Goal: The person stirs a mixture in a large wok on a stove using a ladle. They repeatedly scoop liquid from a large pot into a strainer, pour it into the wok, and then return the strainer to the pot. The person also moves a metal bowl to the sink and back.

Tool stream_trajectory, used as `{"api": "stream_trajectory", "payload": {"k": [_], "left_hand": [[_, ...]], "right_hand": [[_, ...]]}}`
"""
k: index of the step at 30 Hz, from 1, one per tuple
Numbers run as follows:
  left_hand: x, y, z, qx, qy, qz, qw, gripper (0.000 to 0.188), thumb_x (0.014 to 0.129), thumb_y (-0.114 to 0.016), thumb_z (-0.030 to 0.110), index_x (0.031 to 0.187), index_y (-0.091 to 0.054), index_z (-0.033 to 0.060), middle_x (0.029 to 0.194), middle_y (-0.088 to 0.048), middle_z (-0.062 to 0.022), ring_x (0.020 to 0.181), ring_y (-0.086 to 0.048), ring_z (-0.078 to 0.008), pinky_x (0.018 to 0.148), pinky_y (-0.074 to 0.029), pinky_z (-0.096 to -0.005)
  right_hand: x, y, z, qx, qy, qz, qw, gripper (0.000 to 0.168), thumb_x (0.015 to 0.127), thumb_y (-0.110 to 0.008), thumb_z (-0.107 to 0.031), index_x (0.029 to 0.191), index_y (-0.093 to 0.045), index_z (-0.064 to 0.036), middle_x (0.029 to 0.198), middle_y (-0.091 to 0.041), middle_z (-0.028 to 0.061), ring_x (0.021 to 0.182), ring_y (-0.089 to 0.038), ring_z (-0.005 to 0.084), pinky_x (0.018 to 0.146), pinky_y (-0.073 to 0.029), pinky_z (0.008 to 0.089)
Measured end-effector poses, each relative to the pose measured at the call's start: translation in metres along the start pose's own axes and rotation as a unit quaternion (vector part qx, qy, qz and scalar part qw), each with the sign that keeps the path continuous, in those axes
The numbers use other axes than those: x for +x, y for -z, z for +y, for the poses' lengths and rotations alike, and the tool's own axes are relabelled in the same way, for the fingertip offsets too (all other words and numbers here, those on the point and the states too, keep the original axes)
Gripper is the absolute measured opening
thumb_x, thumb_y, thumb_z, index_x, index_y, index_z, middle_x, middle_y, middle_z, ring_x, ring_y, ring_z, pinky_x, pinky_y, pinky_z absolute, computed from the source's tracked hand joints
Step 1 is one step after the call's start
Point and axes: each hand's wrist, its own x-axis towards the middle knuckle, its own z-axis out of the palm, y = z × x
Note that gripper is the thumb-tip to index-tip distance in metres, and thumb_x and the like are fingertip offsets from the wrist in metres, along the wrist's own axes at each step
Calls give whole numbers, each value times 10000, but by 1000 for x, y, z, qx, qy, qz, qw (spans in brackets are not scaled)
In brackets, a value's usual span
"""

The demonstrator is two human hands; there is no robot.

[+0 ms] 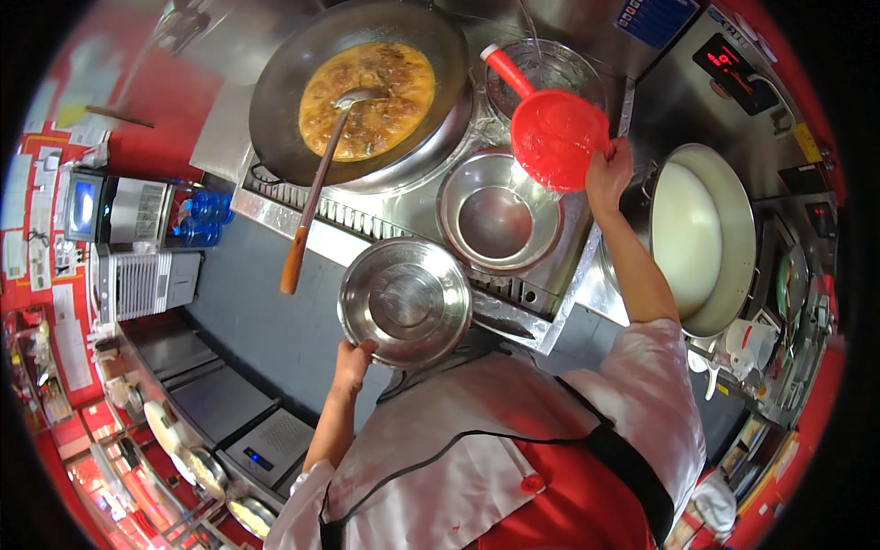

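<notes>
My left hand (356, 364) grips the near rim of an empty-looking stainless steel bowl (405, 302), held in front of my apron. With my right hand (610, 172) I hold the rim of a red plastic water scoop (560, 137), its white-tipped handle pointing away to the left. The scoop contains clear liquid and sits above two metal bowls on the stove. A stream falls into the far bowl (543, 75); the nearer bowl (498, 220) lies partly under the scoop. At the left, a big wok (275, 117) holds bubbling yellow-brown liquid, and a wooden-handled ladle (323, 175) rests in it.
A large pot (739, 275) of whitish liquid stands to the right. The stove's slotted metal edge (344, 237) runs in front of me, and the ladle's handle juts past it. Blue water bottles (206, 216) and steel counters (220, 405) are at the left.
</notes>
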Motion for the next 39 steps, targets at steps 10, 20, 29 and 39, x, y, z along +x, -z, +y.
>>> {"api": "stream_trajectory", "payload": {"k": [10, 20, 29, 39], "left_hand": [[7, -8, -10, -92, 48, -23, 994, 161, 783, -572, 88, 879, -599, -37, 754, -608, -81, 610, -553, -145, 507, -419, -264], [-18, 70, -19, -174, 49, 23, 983, 313, 751, -578, 66, 1058, -520, 47, 793, -612, -76, 608, -553, -135, 493, -405, -246], [63, 236, -57, -188, -17, 203, 961, 323, 830, -504, 281, 1055, -507, 49, 731, -552, -76, 560, -544, -176, 503, -477, -325], [386, 311, 142, -506, -35, 109, 855, 183, 845, -468, 198, 910, -459, 27, 762, -520, -129, 596, -570, -255, 548, -535, -384]], "right_hand": [[-20, -9, 24, -113, 305, -42, 945, 114, 691, -594, -137, 718, -500, -78, 768, -532, 114, 747, -550, 322, 617, -439, 436], [71, -110, 141, 147, -187, -27, 971, 224, 787, -590, -178, 913, -548, 3, 785, -554, 109, 717, -554, 278, 676, -460, 393], [-62, -38, 36, 265, -264, -173, 911, 235, 858, -548, -110, 1089, -512, -86, 813, -552, 26, 598, -516, 101, 490, -425, 209], [-239, 34, 26, 171, -535, 36, 827, 247, 790, -571, -73, 1027, -514, -112, 716, -537, 56, 541, -514, 165, 437, -435, 289]]}}
